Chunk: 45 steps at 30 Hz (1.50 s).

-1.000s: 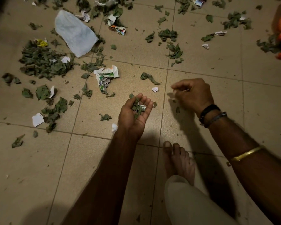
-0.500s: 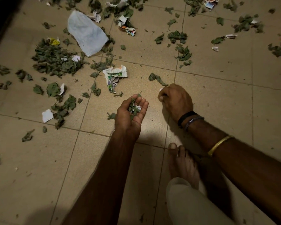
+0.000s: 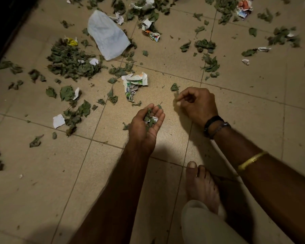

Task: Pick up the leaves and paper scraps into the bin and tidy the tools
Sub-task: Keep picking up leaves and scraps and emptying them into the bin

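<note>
Green leaves and torn paper scraps lie scattered over the tan floor tiles. My left hand (image 3: 144, 127) is palm up and cupped, holding a small heap of leaves and a paper bit (image 3: 149, 118). To its right, low over the floor, my right hand (image 3: 197, 103) has its fingers curled, and a small pale scrap seems pinched at the fingertips. A single leaf (image 3: 174, 87) lies just beyond those fingertips. A crumpled printed paper (image 3: 133, 85) sits above my left hand. A big leaf pile (image 3: 72, 60) lies at the left. No bin or tools are in view.
A pale plastic sheet (image 3: 107, 36) lies at the upper left, with more crumpled paper (image 3: 151, 30) near it. A white scrap (image 3: 58, 120) sits left of my hands. My bare foot (image 3: 201, 187) rests below them. A dark edge (image 3: 0, 32) borders the far left.
My right hand moved left over the small white scrap, which is gone from the floor, then shifted a little to the right. The left hand stayed cupped with its leaves.
</note>
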Tool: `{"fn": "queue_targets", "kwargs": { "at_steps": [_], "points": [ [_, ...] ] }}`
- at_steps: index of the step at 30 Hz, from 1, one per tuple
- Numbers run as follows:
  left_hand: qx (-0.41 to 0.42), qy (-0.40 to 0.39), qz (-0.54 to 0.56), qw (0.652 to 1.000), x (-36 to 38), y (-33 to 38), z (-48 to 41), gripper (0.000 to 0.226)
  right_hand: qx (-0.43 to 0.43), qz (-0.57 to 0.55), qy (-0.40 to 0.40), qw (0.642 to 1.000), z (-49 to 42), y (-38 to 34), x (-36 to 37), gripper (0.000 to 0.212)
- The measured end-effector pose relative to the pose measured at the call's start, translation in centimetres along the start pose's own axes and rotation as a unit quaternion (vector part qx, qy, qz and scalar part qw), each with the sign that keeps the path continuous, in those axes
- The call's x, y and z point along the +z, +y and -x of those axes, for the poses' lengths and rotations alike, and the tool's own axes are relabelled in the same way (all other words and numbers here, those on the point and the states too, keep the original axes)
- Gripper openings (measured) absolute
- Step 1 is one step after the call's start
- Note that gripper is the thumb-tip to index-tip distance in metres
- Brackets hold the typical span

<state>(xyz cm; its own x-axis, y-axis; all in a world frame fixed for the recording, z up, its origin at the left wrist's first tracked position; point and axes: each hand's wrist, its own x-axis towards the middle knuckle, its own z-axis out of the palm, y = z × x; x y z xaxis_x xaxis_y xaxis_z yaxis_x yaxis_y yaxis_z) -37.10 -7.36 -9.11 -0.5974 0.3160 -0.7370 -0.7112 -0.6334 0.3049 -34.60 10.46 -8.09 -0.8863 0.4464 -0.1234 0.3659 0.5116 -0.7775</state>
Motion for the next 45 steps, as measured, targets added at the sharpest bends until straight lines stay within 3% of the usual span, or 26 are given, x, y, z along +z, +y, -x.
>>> {"fn": "queue_targets", "kwargs": {
  "at_steps": [4,6,11,14,16,18,24,27,29,32,36,39,42,43,45],
  "points": [
    [-0.014,-0.026,0.01,1.0,0.1,-0.5,-0.4,0.03,-0.047,-0.118,-0.152,0.98,3.6,-3.8,-0.3,0.014],
    [-0.03,-0.032,0.038,0.998,0.3,-0.5,-0.3,0.035,-0.071,-0.124,-0.176,0.974,4.3,-4.7,0.1,0.016],
    [-0.029,-0.009,0.084,0.996,0.0,0.3,0.1,0.021,-0.032,-0.122,0.009,0.992,1.3,-4.2,0.9,0.011],
    [-0.022,-0.001,0.093,0.995,-0.4,1.4,0.3,0.018,-0.018,-0.006,0.04,0.999,-2.0,-2.6,1.7,0.021],
    [-0.011,0.003,0.1,0.995,-0.8,2.1,0.4,0.019,-0.033,0.126,-0.011,0.991,-3.4,-1.7,2.7,0.027],
    [-0.002,0.006,0.099,0.995,-1.2,2.7,0.4,0.02,-0.07,0.257,-0.06,0.962,-3.4,-1.3,3.9,0.03],
    [0.021,0.015,0.102,0.994,-2.5,3.6,1.2,0.025,-0.214,0.32,-0.09,0.919,1.7,-1.9,6.8,0.022],
    [0.026,0.012,0.105,0.994,-3.2,3.9,1.5,0.024,-0.224,0.362,-0.102,0.899,1.8,-1.1,6.8,0.025],
    [0.027,0.016,0.11,0.993,-3.5,4.0,1.7,0.024,-0.183,0.332,-0.102,0.92,1.2,-1.4,6.2,0.025],
    [0.025,0.027,0.116,0.993,-3.9,4.4,2.0,0.024,-0.087,0.158,-0.103,0.978,1.2,-3.4,5.0,0.014],
    [0.019,0.036,0.108,0.993,-4.5,4.3,2.1,0.029,-0.121,-0.048,-0.184,0.974,3.7,-8.2,5.0,0.011],
    [0.016,0.021,0.109,0.994,-4.9,4.1,2.4,0.035,-0.158,-0.058,-0.213,0.962,4.1,-9.6,6.2,0.018],
    [0.028,0.01,0.149,0.988,-5.5,5.0,3.2,0.023,-0.131,-0.075,-0.123,0.981,2.9,-9.0,6.5,0.015],
    [0.035,0.011,0.156,0.987,-5.8,5.5,3.4,0.022,-0.12,-0.052,-0.11,0.985,2.6,-8.6,6.5,0.018],
    [0.047,0.018,0.171,0.984,-6.6,6.5,3.7,0.021,-0.12,0.047,-0.155,0.979,2.6,-7.8,6.7,0.029]
  ]
}}
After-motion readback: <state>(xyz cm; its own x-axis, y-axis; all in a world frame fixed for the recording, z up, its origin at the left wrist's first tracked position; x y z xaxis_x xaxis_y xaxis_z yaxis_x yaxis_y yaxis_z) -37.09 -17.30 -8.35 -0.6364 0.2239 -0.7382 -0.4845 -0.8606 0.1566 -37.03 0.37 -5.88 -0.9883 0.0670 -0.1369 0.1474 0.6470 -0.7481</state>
